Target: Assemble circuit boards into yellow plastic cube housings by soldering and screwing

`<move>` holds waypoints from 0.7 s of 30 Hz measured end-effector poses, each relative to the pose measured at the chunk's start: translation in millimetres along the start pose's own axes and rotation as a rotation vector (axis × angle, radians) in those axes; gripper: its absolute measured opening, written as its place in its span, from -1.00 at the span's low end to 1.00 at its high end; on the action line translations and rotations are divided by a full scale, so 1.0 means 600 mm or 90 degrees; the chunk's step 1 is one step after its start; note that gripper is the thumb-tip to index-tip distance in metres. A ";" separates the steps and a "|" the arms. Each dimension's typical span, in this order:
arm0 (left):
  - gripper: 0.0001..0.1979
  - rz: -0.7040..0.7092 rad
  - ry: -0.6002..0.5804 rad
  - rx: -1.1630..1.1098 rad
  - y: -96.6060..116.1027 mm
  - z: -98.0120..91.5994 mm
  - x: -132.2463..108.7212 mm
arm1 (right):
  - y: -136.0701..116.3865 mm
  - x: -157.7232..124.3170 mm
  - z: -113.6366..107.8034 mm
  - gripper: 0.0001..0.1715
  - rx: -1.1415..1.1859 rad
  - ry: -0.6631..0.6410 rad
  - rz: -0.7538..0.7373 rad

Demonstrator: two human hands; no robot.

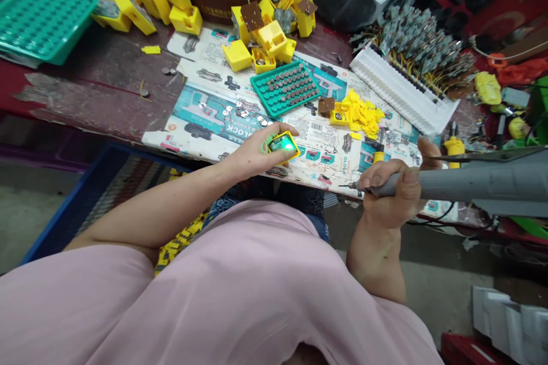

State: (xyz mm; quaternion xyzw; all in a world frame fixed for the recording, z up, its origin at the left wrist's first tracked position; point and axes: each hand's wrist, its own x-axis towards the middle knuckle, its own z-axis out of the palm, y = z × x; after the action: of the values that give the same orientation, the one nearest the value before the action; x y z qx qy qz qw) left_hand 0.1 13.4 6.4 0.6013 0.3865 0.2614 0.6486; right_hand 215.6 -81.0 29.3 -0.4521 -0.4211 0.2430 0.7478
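Yellow, hard-looking plastic makes up the small rectangular case (284, 143), a green glow in its face, gripped at its edges by the thumb and fingers of the left hand (254, 151). It should handle as light, stiff and a little slick, its inner parts probably fragile; the side walls look the best hold. The right hand (390, 209) is closed around the front of a long grey cylindrical tool (471, 182), likely heavier, its thin metal tip toward the left hand. Just beyond the left hand lies a teal plastic tray of round metal discs (272, 105); beyond the right, a heap of angular yellow plastic pieces (363, 115) rests on smooth printed cardboard (317, 134)
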 end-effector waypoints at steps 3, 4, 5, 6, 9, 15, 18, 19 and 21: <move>-0.47 0.006 0.004 0.017 -0.002 0.001 0.000 | -0.001 0.000 0.001 -0.60 -0.009 -0.004 0.002; -0.47 0.010 0.002 0.025 -0.003 0.001 0.001 | -0.001 0.000 0.002 -0.60 -0.014 -0.006 0.000; -0.47 0.015 0.000 0.035 -0.003 0.001 0.001 | -0.001 0.000 0.002 -0.61 -0.020 -0.006 -0.003; -0.47 0.019 -0.001 0.047 -0.004 0.001 0.001 | -0.001 0.000 0.002 -0.61 -0.025 -0.005 -0.004; -0.46 0.029 -0.002 0.082 -0.007 0.000 0.002 | -0.002 0.000 0.002 -0.62 -0.030 0.001 0.000; -0.46 0.043 -0.011 0.116 -0.018 -0.002 0.008 | 0.000 -0.001 0.000 -0.59 -0.023 0.005 -0.001; -0.46 0.055 -0.010 0.130 -0.020 -0.003 0.009 | 0.001 0.000 0.000 -0.58 -0.028 0.004 0.003; -0.46 0.058 -0.008 0.136 -0.019 -0.003 0.009 | 0.001 0.000 0.000 -0.58 -0.030 0.004 0.000; -0.49 0.060 -0.009 0.144 -0.016 -0.003 0.006 | 0.001 0.001 0.000 -0.58 -0.026 0.003 -0.005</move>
State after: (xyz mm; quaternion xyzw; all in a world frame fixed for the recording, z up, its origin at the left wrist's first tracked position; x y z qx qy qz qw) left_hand -0.2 16.0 -3.7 0.6901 0.3801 0.2423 0.5662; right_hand 215.8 -80.3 28.8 -0.4662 -0.4258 0.2303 0.7405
